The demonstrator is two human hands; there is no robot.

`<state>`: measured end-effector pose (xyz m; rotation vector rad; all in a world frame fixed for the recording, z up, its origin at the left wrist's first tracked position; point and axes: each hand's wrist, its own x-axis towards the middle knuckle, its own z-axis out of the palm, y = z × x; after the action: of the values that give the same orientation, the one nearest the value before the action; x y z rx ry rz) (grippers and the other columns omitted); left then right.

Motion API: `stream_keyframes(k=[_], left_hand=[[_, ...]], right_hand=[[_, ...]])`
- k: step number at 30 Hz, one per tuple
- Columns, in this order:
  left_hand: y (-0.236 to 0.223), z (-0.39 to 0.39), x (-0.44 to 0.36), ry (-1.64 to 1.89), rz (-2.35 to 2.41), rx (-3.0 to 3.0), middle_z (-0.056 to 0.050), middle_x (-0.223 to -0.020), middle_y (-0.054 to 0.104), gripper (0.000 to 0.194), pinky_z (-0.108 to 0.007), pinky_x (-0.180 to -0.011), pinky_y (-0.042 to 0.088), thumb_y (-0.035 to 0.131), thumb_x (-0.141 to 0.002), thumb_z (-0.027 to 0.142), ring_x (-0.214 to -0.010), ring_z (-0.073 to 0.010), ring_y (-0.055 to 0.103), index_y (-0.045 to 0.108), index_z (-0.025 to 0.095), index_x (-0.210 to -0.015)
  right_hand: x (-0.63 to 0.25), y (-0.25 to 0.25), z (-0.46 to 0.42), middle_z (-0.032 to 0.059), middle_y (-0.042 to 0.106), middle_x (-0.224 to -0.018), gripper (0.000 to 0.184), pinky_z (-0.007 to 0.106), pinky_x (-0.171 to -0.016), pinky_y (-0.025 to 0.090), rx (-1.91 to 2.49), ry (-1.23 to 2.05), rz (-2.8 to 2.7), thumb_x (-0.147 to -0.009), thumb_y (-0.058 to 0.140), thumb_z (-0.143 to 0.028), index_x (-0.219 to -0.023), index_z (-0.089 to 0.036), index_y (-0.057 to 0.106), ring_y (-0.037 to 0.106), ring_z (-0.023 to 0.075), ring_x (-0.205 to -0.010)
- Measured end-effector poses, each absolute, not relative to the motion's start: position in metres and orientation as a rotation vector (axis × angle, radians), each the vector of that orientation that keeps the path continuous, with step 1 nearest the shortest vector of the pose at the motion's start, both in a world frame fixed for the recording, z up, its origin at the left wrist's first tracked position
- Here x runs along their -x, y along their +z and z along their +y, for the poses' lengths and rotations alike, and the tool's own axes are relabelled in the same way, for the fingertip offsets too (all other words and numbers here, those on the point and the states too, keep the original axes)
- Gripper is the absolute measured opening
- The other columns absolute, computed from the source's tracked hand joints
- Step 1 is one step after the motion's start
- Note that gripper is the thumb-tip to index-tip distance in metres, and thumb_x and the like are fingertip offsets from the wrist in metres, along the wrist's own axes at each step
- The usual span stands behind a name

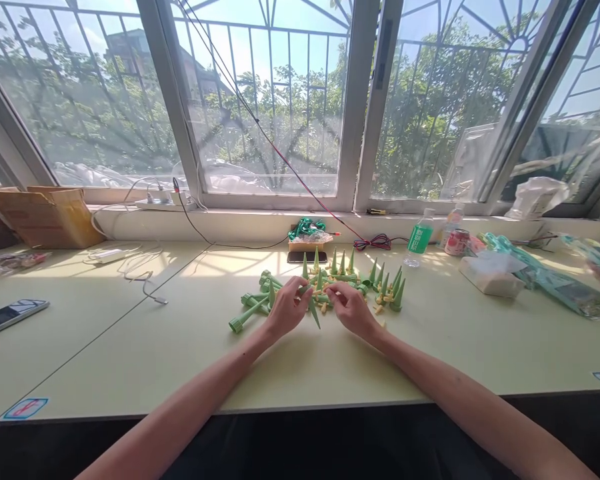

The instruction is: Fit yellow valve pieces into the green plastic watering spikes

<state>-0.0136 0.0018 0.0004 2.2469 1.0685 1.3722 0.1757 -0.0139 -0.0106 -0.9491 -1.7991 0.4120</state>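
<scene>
My left hand (291, 303) is closed around a green plastic watering spike (315, 313), its point slanting down toward me. Close to its right, my right hand (351, 307) has its fingers pinched; a bit of yellow shows at the tips, but what they hold is too small to make out. Around both hands lie several more green spikes, some standing point-up (399, 295) on the right. Others lie on their sides, like the long green one (247, 317) at the left. Small yellow plastic pieces (379, 309) are scattered among them.
Behind the spikes lie a dark phone (300, 257) and a small box with green material (307, 232). A water bottle (420, 240), a can (456, 243) and a tissue pack (493, 275) stand right. Left are cables (143, 280), a cardboard box (45, 217) and another phone (13, 316).
</scene>
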Motion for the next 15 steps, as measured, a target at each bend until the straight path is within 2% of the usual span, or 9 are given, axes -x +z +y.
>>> stream_keyframes(k=[15], left_hand=[[0.0010,-0.0004,0.0121,1.403,0.989,-2.254,-0.004,-0.091,0.058,0.017,-0.019,-0.048,0.051,0.051,-0.095,0.031,-0.061,-0.0087,0.055,0.054,0.017,-0.087]], right_hand=[[-0.1755,-0.0128,-0.0113,0.0065,0.065,-0.088,0.025,0.025,-0.055,0.044,0.954,0.413,-1.741,-0.098,0.047,-0.034,-0.095,-0.017,0.066,0.053,0.0132,-0.061]])
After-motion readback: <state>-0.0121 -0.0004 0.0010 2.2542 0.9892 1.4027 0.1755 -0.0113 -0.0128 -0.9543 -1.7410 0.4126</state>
